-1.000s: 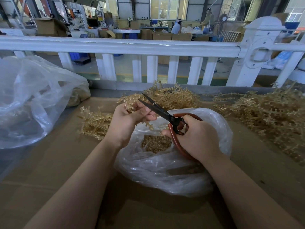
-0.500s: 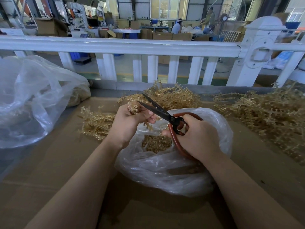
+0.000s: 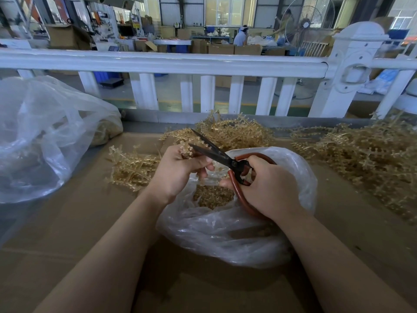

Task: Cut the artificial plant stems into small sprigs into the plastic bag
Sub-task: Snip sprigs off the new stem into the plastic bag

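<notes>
Compared with the frame half a second earlier, little had changed: the black-bladed scissors with red-brown loop handles [image 3: 228, 160] had stayed parted at about the same angle, and the small golden-tan plastic sprig [image 3: 186, 152] in the left hand [image 3: 178, 175] had sat slightly closer to the lower blade, its tip touching or all but touching the edge. The left hand's fingers were curled around that sprig, pinching it above the open mouth of the small clear plastic bag [image 3: 225, 224], which lay on the brown cardboard work surface [image 3: 67, 233] between the two forearms. The right hand [image 3: 268, 188] gripped the scissors, fingers wrapped through and around the handles. By count there were two hands, one pair of scissors, two clear bags (the second, a large crumpled clear plastic bag [image 3: 40, 141], lay at the far left) and three loose heaps of golden-tan artificial stems: the left heap [image 3: 130, 168] beside the left wrist, the middle heap [image 3: 234, 132] behind the blades, and the right heap [image 3: 370, 154] spread well apart at the right. A layer of cut sprigs [image 3: 212, 196] lay inside the small bag. The scissors' long axis ran diagonally, the blade tips pointing up and to the left, away from the person, toward the white fence railing [image 3: 171, 62], and the handles toward the lower right.
</notes>
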Demonstrator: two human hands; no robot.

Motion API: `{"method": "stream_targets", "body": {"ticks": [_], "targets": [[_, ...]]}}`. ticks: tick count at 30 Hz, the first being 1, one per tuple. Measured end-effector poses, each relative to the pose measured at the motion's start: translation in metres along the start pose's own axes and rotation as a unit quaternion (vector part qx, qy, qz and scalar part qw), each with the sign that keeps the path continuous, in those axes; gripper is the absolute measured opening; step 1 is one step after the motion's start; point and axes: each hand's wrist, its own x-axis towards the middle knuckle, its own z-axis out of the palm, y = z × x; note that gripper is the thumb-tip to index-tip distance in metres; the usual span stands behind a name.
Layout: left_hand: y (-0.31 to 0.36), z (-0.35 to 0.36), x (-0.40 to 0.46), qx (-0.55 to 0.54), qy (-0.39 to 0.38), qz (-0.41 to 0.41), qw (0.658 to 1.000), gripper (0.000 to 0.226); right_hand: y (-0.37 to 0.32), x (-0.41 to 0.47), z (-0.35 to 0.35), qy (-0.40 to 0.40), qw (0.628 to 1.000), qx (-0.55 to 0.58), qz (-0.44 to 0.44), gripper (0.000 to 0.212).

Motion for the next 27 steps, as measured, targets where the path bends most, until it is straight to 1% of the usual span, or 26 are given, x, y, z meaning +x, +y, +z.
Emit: {"method": "stream_targets", "body": {"ticks": [3,7,9,11,13,15,17,21,25,27], "targets": [[0.0011,-0.0006,0.0000,-0.005,-0.008,-0.006,1.000,0.020,0.0002,-0.0001,-0.0005,-0.003,1.000,0.007,-0.004,0.080],[0.0018,-0.0013,-0.0001,-0.008,-0.020,-0.010,1.000,0.026,0.0006,-0.0012,-0.0008,0.001,1.000,0.020,-0.008,0.071],[0.0014,-0.0018,0.0002,-0.017,-0.027,-0.012,0.999,0.026,0.0007,-0.0015,-0.0007,-0.004,1.000,0.020,-0.004,0.070],[0.0008,-0.0019,0.0004,-0.028,-0.035,-0.015,0.999,0.020,0.0024,-0.0020,0.0002,-0.004,1.000,0.017,-0.004,0.061],[0.0002,-0.0024,0.0005,-0.045,-0.041,-0.025,0.998,0.008,0.0042,-0.0021,0.0017,-0.004,1.000,0.014,-0.007,0.046],[-0.0011,-0.0031,0.0007,-0.055,-0.043,-0.033,0.997,0.008,0.0047,-0.0018,0.0030,-0.007,1.000,0.013,-0.011,0.039],[-0.0023,-0.0040,0.0013,-0.060,-0.046,-0.038,0.996,0.011,0.0037,-0.0015,0.0026,-0.005,1.000,0.015,-0.012,0.043],[-0.0028,-0.0034,0.0014,-0.063,-0.047,-0.039,0.996,0.010,0.0020,-0.0014,-0.0002,0.000,1.000,0.020,-0.008,0.060],[-0.0041,-0.0036,0.0014,-0.059,-0.050,-0.032,0.997,0.007,0.0017,-0.0020,-0.0009,0.010,1.000,0.020,-0.008,0.064],[-0.0054,-0.0032,0.0016,-0.065,-0.043,-0.031,0.996,0.004,0.0024,-0.0022,-0.0004,0.015,1.000,0.016,-0.005,0.062]]}}
